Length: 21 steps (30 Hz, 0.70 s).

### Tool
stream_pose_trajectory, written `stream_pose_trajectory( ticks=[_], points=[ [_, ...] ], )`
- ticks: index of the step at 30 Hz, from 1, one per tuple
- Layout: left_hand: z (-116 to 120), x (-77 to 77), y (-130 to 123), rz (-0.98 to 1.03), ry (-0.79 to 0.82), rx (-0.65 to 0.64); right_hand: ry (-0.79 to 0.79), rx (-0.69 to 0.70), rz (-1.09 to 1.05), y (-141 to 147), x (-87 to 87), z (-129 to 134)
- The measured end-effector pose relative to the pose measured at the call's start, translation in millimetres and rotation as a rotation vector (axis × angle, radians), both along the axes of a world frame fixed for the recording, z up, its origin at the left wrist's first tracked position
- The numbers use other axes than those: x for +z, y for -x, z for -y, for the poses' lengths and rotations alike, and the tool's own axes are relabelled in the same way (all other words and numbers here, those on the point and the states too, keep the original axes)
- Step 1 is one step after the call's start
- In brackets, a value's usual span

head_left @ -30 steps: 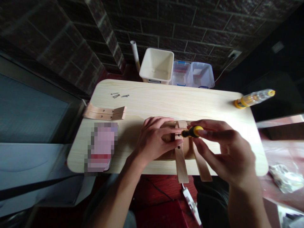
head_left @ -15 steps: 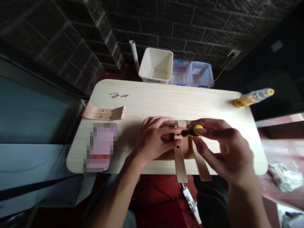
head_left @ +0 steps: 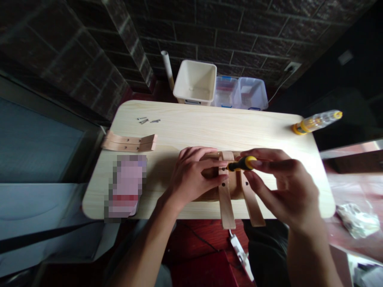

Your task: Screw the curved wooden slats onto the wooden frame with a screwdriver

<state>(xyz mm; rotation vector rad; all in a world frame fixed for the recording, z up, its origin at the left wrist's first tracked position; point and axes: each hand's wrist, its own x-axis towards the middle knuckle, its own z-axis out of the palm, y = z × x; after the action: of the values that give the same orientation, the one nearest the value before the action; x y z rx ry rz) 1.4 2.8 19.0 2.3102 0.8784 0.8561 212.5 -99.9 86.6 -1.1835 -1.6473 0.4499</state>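
Observation:
My right hand [head_left: 283, 187] pinches a yellow-and-black screwdriver [head_left: 241, 164] between thumb and fingers. Its tip points left, to a dark screw in the upper hole of a curved wooden strip [head_left: 227, 209]. My left hand [head_left: 191, 171] holds the wooden board [head_left: 236, 191] beneath, its index finger and thumb pressing beside that strip on either side of the screw. A lower hole in the strip shows a dark dot. To the right, a second wooden strip [head_left: 253, 207] lies across the board, partly covered by my right hand. Both strips stick out past the table's near edge.
Two more curved strips [head_left: 131, 142] lie on the table's left, with several loose screws [head_left: 143, 120] behind them. A blurred-out phone [head_left: 128, 185] is in front. A clear-and-yellow tool tube [head_left: 317, 121] lies at the right. Bins [head_left: 196, 81] stand beyond the far edge.
The view has shifted slightly. The dark hole in the right-hand strip now shows beside my right thumb. Both hands keep nearly the same pose, with the screwdriver still at the screw.

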Motion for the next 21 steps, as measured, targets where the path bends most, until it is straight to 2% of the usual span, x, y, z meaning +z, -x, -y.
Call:
stream_pose_trajectory(
  ticks=[8, 15, 21],
  points=[
    [-0.2, -0.9, -0.8, 0.006, -0.006, 0.003, -0.015, -0.019, 0.076, 1.6, 2.4, -1.6],
    [0.9, -3.1, -0.1, -0.003, 0.001, -0.007, -0.017, -0.040, 0.182, 3.1, 11.3, -1.4],
    [0.0, -2.8, 0.1, -0.008, 0.006, -0.005, -0.013, -0.006, 0.126, 5.5, 10.4, -0.1]
  ],
)
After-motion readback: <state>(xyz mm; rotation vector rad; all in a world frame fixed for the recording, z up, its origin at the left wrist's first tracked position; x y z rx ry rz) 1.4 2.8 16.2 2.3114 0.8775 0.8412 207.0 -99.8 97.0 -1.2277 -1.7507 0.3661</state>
